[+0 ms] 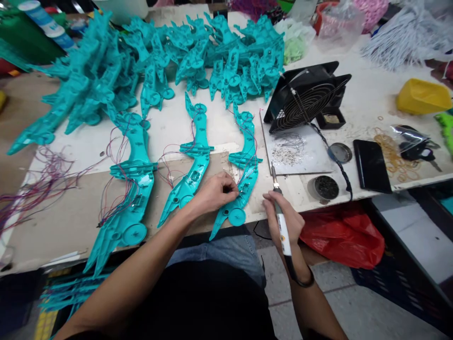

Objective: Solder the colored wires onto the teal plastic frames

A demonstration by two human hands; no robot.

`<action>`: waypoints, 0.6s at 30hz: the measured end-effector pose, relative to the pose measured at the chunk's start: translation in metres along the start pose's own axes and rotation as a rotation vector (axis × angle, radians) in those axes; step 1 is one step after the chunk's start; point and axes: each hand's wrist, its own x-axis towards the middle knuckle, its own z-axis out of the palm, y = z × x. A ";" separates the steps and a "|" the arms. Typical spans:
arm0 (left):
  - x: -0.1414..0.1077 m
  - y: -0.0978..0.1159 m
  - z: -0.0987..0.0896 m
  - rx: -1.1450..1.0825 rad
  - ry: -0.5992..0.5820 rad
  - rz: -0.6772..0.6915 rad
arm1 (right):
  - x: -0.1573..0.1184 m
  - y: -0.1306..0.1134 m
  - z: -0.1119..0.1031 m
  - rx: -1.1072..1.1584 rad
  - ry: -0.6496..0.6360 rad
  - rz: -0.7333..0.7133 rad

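Worktable edge (293, 206), left hand (217, 191) on nearest teal piece (244, 182), right hand (286, 219) gripping soldering iron (282, 226)

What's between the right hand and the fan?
Head view: beyond the right hand comes the front of the soldering iron, then the white board with scraps, up to the fan.

A curved teal shell (252, 177) lies on the table (364, 108) near a forward-pointing soldering iron (283, 231).
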 end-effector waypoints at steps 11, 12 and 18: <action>-0.002 0.001 0.016 -0.106 0.148 -0.129 | 0.056 0.008 0.053 -0.104 -0.115 0.084; -0.002 0.001 0.019 -0.158 0.183 -0.163 | 0.057 0.008 0.056 -0.074 -0.102 0.105; -0.008 0.018 0.026 -0.204 0.131 -0.169 | 0.047 0.007 0.062 0.131 0.048 0.248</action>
